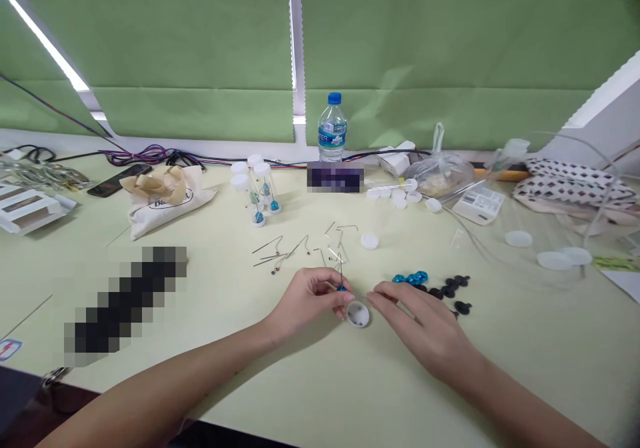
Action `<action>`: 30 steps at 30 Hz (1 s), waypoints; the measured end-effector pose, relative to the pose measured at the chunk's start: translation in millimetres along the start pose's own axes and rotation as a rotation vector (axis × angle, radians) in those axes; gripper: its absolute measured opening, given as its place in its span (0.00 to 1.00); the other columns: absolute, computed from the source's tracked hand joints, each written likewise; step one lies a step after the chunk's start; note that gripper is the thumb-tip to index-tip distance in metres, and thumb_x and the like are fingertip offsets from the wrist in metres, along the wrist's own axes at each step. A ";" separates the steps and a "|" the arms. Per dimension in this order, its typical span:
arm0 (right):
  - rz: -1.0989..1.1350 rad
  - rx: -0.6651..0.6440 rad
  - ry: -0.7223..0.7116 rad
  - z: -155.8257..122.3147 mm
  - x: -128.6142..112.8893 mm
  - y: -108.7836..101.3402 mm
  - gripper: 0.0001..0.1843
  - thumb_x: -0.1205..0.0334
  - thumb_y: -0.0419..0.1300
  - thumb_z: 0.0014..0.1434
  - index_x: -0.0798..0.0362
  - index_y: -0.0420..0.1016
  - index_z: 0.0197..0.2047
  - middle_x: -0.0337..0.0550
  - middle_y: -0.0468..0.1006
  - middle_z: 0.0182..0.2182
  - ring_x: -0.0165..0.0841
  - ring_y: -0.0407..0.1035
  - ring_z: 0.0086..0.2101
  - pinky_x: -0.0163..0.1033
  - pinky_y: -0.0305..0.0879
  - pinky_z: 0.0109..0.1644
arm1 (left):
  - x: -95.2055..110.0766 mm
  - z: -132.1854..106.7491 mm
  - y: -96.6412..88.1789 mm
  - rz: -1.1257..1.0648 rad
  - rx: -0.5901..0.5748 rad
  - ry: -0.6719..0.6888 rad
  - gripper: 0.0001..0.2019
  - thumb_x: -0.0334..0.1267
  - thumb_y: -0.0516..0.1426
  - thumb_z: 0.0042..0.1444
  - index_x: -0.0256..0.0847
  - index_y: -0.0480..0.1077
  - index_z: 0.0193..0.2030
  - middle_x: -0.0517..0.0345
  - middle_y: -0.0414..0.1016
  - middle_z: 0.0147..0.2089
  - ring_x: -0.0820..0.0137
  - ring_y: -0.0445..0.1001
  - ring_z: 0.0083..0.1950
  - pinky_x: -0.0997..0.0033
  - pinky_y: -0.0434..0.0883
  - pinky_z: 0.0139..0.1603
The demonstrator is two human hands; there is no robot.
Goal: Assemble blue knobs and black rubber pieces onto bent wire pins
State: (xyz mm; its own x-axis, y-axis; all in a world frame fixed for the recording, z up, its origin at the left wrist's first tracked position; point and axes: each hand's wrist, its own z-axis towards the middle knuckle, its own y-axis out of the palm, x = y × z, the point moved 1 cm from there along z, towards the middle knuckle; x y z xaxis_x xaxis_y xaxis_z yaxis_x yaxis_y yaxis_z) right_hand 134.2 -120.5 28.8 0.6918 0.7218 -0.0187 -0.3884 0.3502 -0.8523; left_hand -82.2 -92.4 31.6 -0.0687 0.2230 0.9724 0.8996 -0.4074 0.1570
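Note:
My left hand [309, 299] is curled in a pinch on a small blue bead with a thin wire [341, 281] standing up from it. Just to its right lies a white round cap [358, 314], open side up. My right hand [419, 325] rests on the table beside the cap, its fingers bent and touching the cap's edge; I cannot make out anything in them. Blue beads [411, 278] and black beads [450, 287] lie in a small heap behind the right hand. Loose bent wires [300, 248] are scattered farther back.
Clear vials with white caps [260, 191] stand behind the wires. Loose white caps [400, 196], a water bottle [332, 128], a cloth bag [167, 198], a plastic bag [440, 173], a phone [119, 179] and cables lie along the back. A patterned cloth [570, 185] lies at right.

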 end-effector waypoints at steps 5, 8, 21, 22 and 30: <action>0.082 -0.029 0.087 -1.7 0.5 2.4 0.14 0.69 0.52 0.64 0.45 0.76 0.46 0.41 0.81 0.38 0.35 0.76 0.33 0.38 0.73 0.37 | -2.3 0.3 -1.4 -0.030 0.000 -0.010 0.08 0.37 0.66 0.50 0.36 0.74 0.33 0.60 0.74 0.27 0.75 0.72 0.27 0.72 0.69 0.35; 0.101 -0.015 0.126 -2.2 0.4 4.2 0.14 0.67 0.52 0.65 0.44 0.76 0.46 0.41 0.81 0.37 0.35 0.76 0.33 0.38 0.73 0.34 | -4.2 0.5 -2.3 -0.023 0.010 -0.004 0.07 0.37 0.65 0.50 0.36 0.75 0.33 0.60 0.74 0.27 0.74 0.72 0.28 0.72 0.69 0.36; 0.118 -0.041 0.126 -4.4 5.0 1.6 0.17 0.66 0.49 0.65 0.42 0.76 0.48 0.40 0.82 0.38 0.35 0.76 0.32 0.37 0.71 0.32 | -5.8 -0.2 -2.0 -0.009 -0.008 -0.004 0.11 0.35 0.67 0.46 0.37 0.77 0.37 0.57 0.77 0.30 0.70 0.75 0.32 0.68 0.72 0.41; 0.125 -0.038 0.139 -5.3 5.1 2.5 0.17 0.65 0.49 0.65 0.41 0.76 0.49 0.39 0.82 0.38 0.35 0.77 0.31 0.38 0.72 0.32 | -7.3 -0.2 -2.1 -0.026 -0.010 -0.006 0.10 0.35 0.67 0.47 0.37 0.76 0.38 0.57 0.77 0.31 0.71 0.75 0.32 0.68 0.72 0.41; 0.139 -0.036 0.143 -6.9 5.0 5.7 0.17 0.65 0.49 0.65 0.39 0.75 0.48 0.36 0.82 0.37 0.35 0.76 0.30 0.38 0.72 0.30 | -14.0 -0.2 -2.5 -0.100 -0.013 -0.036 0.14 0.34 0.66 0.48 0.36 0.74 0.42 0.55 0.78 0.34 0.73 0.75 0.30 0.67 0.73 0.40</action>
State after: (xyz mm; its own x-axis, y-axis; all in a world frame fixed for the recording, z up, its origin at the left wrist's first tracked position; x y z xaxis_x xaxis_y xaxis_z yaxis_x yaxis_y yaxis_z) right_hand 139.6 -119.1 20.3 0.7136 0.6686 -0.2091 -0.4660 0.2301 -0.8544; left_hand -83.5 -94.7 17.7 -0.1420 0.2947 0.9450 0.8835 -0.3928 0.2553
